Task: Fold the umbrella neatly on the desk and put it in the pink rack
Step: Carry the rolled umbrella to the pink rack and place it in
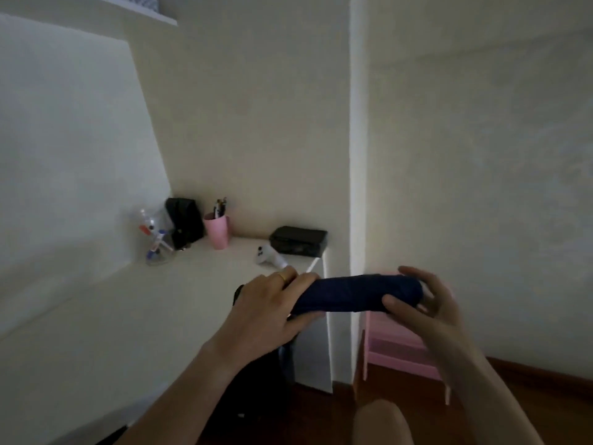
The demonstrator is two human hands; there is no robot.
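While both hands hold it, the dark navy fabric umbrella (356, 295), rolled into a compact cylinder, hangs in the air past the right edge of the pale cream tabletop (128, 316), not resting on it.

Head view, only one available. Long axis of the umbrella runs roughly left to right, nearly level, with the right end a little higher. Left hand (272, 308) wraps the left end: fingers curled over the top, thumb underneath, a gold ring on one finger. Right hand (423, 305) holds the right end: thumb pressed on the near side of the roll, fingers loosely curled around the tip beyond. Both forearms come up from the lower edge of the picture and converge on the roll.

Key relation: the pink rack with slatted shelves (394, 351) stands on the dark wooden floor (529, 390), directly below and slightly behind the umbrella's right end, beside the tabletop's side panel. Right hand is the nearer one to the rack. Judgement: folding looks essentially complete; the placement is not yet done, and it calls for lowering the roll down and rightward.

Background on the tabletop, well apart from the hands: pink plastic cup of pens (217, 231), black rectangular case (298, 240), small white handheld device (268, 256).
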